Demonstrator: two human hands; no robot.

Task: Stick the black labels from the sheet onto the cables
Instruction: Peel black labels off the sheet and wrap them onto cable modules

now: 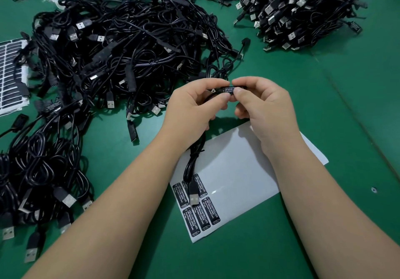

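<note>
**Label pressed onto cable controller**

While both hands met above the green felt-covered desk [324,105], the left hand [190,107] and right hand [259,105] each kept a pinching grip on the black labelled cable controller [229,89]. Its thin black cable with USB plug [193,194] trailed onto the glossy white label sheet [238,170], where several black printed labels [194,218] remained. Tangled black cable heaps [121,47] lay well beyond.
</note>
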